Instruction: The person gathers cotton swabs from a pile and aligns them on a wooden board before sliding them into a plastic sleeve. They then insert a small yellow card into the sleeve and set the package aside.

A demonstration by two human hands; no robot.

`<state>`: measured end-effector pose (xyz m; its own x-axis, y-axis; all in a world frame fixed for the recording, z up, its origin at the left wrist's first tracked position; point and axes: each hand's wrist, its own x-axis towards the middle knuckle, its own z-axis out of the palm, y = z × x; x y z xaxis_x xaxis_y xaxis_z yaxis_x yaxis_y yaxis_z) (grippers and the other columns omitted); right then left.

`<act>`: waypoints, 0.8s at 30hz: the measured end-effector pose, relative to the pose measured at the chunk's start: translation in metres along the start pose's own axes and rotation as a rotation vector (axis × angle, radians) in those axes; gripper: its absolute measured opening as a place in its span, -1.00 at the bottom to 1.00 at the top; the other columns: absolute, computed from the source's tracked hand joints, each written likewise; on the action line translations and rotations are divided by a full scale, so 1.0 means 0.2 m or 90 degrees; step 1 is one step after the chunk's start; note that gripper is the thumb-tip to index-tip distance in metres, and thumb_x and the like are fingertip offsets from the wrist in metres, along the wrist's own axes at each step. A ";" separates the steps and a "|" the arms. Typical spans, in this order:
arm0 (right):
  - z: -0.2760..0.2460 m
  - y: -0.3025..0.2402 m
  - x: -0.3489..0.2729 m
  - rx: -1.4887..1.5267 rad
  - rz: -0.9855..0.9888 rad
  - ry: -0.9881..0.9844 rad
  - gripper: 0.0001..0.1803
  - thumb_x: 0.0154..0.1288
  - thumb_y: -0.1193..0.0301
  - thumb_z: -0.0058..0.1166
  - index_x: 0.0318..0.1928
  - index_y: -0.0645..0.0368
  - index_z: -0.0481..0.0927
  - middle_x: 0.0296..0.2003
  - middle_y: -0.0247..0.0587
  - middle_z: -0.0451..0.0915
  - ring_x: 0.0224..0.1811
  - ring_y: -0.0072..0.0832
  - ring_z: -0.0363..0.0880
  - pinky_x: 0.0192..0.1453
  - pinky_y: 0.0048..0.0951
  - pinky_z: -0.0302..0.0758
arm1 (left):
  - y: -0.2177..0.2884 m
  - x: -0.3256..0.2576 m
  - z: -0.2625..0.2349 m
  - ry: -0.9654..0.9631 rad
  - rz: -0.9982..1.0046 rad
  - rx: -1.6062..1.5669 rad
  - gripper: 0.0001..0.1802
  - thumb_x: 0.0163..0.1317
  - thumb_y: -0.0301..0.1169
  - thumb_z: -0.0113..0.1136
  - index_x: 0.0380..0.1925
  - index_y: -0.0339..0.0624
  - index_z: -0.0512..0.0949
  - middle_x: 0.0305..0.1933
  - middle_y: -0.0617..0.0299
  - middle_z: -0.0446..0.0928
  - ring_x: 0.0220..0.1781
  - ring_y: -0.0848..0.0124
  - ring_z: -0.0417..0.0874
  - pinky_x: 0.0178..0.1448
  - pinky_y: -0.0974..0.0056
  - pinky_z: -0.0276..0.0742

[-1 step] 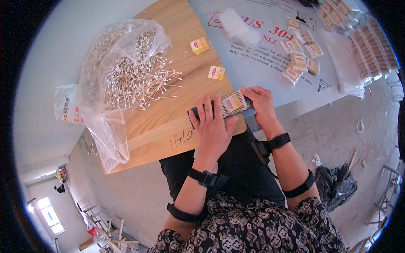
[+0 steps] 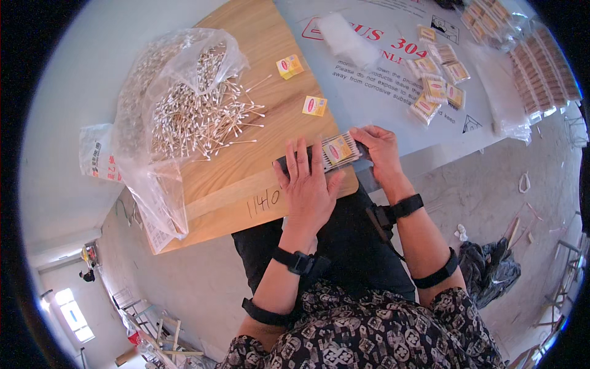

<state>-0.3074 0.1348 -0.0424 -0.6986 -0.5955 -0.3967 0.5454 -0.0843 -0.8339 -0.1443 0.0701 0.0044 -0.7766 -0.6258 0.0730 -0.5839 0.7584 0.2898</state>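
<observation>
A small flat pack of cotton swabs (image 2: 338,150) with a yellow label lies near the front right corner of the wooden board. Stretched flat over its left part and a black flat piece (image 2: 281,165) is my left hand (image 2: 307,187), fingers spread. My right hand (image 2: 382,155) is closed in a pinch at the pack's right end, where clear film and something dark show; its inner fingers are partly hidden. Beyond my hands lie two yellow label cards, a single card (image 2: 314,106) and a small stack (image 2: 289,66). Loose cotton swabs (image 2: 196,120) spill from a clear plastic bag (image 2: 132,111) at the left.
The wooden board (image 2: 246,31) meets a grey-blue printed sheet (image 2: 375,117) on the right. Several finished swab packs (image 2: 434,89) lie there, beside rows of packs (image 2: 544,71) and clear film bags (image 2: 347,40). A black plastic bag (image 2: 488,270) is on the floor.
</observation>
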 end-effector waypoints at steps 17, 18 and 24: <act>-0.01 -0.02 -0.01 0.003 0.028 -0.037 -0.93 0.11 0.54 0.36 -0.41 0.24 0.70 -0.49 -0.37 0.66 -0.50 -0.67 0.53 -0.41 -0.58 0.42 | 0.04 -0.03 -0.09 0.001 0.061 0.088 -0.37 0.29 -0.09 0.19 0.31 -0.09 0.41 0.52 -0.03 0.11 0.61 -0.06 -0.09 0.51 -0.38 -0.28; -0.02 -0.02 -0.01 0.001 0.034 -0.039 -0.93 0.11 0.53 0.35 -0.41 0.24 0.70 -0.49 -0.38 0.67 -0.50 -0.68 0.53 -0.41 -0.58 0.42 | 0.03 -0.03 -0.08 0.001 0.060 0.088 -0.37 0.29 -0.09 0.19 0.31 -0.09 0.41 0.52 -0.03 0.11 0.61 -0.06 -0.09 0.51 -0.38 -0.28; -0.02 -0.04 -0.03 -0.022 0.034 -0.034 -0.87 0.15 0.40 0.34 -0.39 0.21 0.70 -0.51 -0.43 0.63 -0.54 -0.72 0.46 -0.48 -0.61 0.29 | 0.01 -0.02 -0.02 -0.025 0.016 0.075 -0.15 0.31 -0.05 0.14 0.45 -0.28 0.11 0.58 -0.06 0.00 0.63 -0.06 -0.17 0.56 -0.30 -0.31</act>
<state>-0.3093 0.1422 -0.0352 -0.6428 -0.6398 -0.4213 0.5646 -0.0240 -0.8250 -0.1422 0.0732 0.0088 -0.7992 -0.5997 0.0403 -0.5854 0.7918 0.1742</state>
